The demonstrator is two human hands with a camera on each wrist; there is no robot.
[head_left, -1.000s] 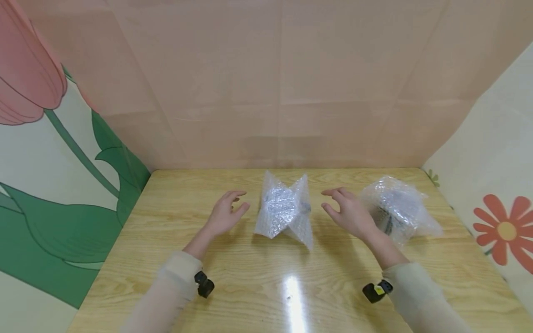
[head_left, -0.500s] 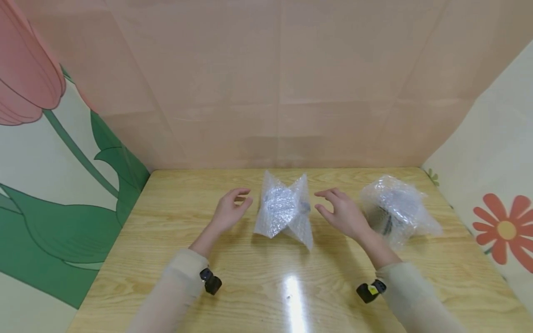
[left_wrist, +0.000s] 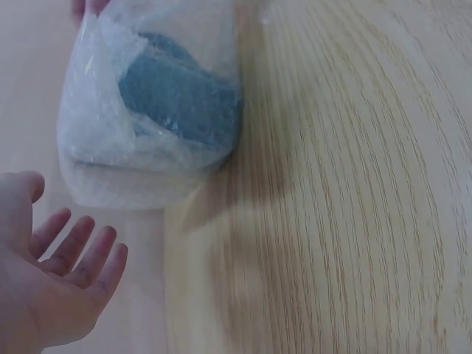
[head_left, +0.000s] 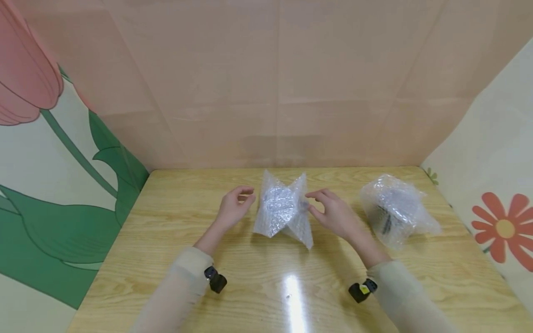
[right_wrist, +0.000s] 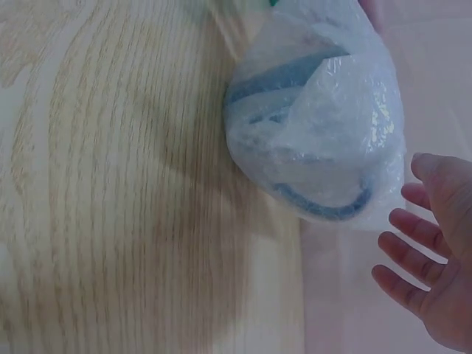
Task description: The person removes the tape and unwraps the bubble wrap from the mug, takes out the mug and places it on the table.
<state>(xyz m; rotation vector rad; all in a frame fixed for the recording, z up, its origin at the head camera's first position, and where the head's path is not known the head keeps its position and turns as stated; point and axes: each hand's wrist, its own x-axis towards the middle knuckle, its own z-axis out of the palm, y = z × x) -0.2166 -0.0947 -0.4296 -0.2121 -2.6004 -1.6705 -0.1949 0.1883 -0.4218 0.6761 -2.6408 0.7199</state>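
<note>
A bubble-wrapped bundle [head_left: 280,210] stands in the middle of the wooden table, its upper corners poking up. Through the plastic in the left wrist view shows a blue-grey item [left_wrist: 173,92]. From the right, a curved loop like a handle [right_wrist: 332,210] shows low inside the wrap. My left hand [head_left: 234,208] hovers just left of the bundle, palm toward it, fingers loosely bent and holding nothing. On the other side, my right hand [head_left: 336,213] has its fingertips very near the wrap; whether they touch it I cannot tell.
A second bubble-wrapped bundle [head_left: 395,203], with something dark inside, lies to the right beyond my right forearm. The wooden table [head_left: 250,282] meets a pink wall covering [head_left: 275,83] at the back. Flower-painted panels [head_left: 505,229] flank both sides.
Both hands have moved inward toward the middle bundle, the right one farther leftward, the left one slightly rightward. The two bundles have stayed in place.
</note>
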